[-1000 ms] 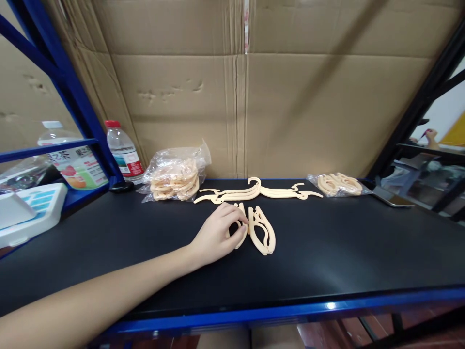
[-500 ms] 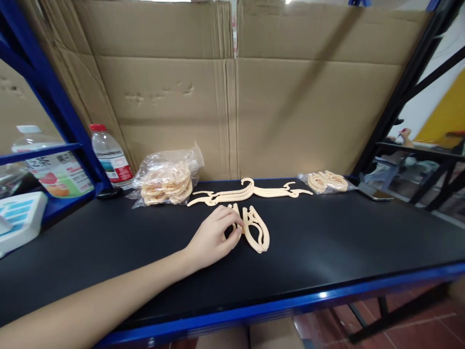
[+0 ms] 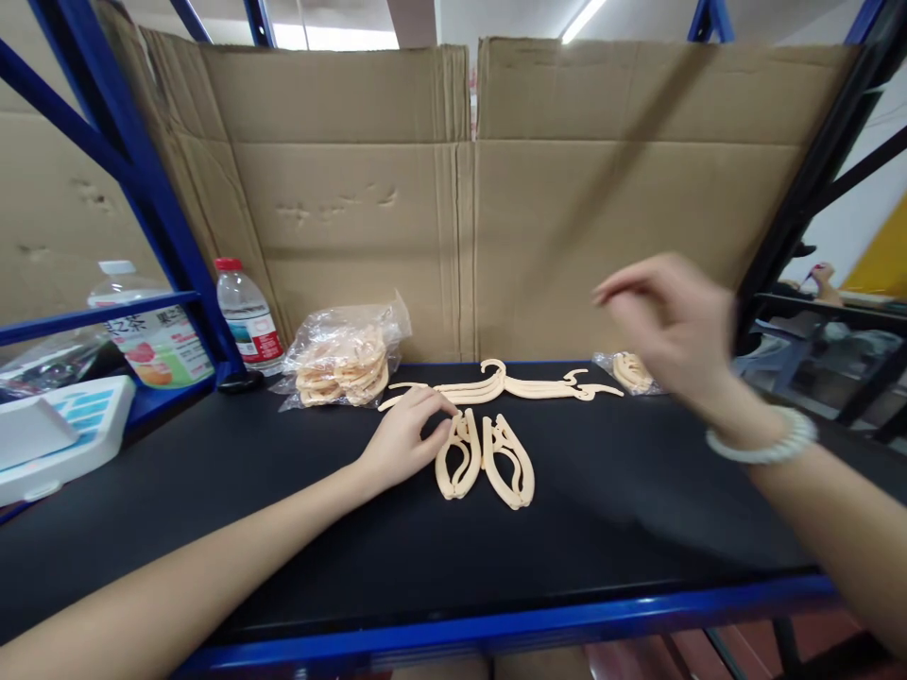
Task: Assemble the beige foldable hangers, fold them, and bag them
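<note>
Two cream plastic folding hangers, a left folded hanger [image 3: 475, 455] and a right folded hanger [image 3: 526, 472], lie side by side on the black table. My left hand [image 3: 405, 436] rests at the upper left of the left one, fingers stretched and thumb apart, its fingertips close to or touching the top. Behind them are several unfolded hangers [image 3: 539, 388], lying together with hooks and arms spread. My right hand [image 3: 670, 326], wearing a pale coiled band, is raised over the table's right side. Motion blurs its bent fingers, and nothing can be made out in them.
A clear bag of folded hangers [image 3: 340, 368] sits at the back left, and a smaller bag [image 3: 630, 373] is partly behind my right hand. A red-capped bottle [image 3: 249, 321], a larger bottle [image 3: 166, 345] and a white-and-blue object [image 3: 92, 425] stand left. Cardboard [image 3: 354, 217] backs the table.
My right hand has come into view from the right. My left hand has drawn slightly left off the folded hangers, uncovering the left one. The camera view has tilted up.
</note>
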{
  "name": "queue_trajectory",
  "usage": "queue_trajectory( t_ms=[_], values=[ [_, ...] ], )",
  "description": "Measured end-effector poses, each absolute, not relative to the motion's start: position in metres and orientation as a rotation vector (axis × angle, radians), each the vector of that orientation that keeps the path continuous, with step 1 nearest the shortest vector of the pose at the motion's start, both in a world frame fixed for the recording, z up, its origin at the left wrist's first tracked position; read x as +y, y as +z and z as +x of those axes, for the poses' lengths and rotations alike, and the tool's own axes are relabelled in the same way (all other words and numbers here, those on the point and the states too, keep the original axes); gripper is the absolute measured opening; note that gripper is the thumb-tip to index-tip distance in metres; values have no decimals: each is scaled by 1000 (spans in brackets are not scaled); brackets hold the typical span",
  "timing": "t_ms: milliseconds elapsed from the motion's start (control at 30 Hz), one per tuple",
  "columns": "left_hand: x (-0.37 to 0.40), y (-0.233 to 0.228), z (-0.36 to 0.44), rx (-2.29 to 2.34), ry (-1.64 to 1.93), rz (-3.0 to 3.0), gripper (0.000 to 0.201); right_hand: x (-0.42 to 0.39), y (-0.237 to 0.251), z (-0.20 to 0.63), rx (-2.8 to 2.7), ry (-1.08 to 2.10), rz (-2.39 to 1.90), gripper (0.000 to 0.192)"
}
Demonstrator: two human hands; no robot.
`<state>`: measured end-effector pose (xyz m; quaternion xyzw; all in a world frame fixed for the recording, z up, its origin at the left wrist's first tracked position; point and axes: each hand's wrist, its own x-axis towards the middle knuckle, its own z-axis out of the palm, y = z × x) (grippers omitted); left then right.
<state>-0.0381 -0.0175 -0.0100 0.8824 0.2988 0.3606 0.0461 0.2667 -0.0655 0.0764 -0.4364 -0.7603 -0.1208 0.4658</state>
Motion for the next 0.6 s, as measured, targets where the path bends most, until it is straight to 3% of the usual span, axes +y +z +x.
queue_trajectory(
  t_ms=[267,600],
  values=[
    [4,-24,-49,1097,1143,2633,16,22,-33,303,-2183,-170,-1302,18],
    [-3,-21,-42,1031,1104,2711,15,20,-40,299,-2238,-74,-1294,7]
  ],
)
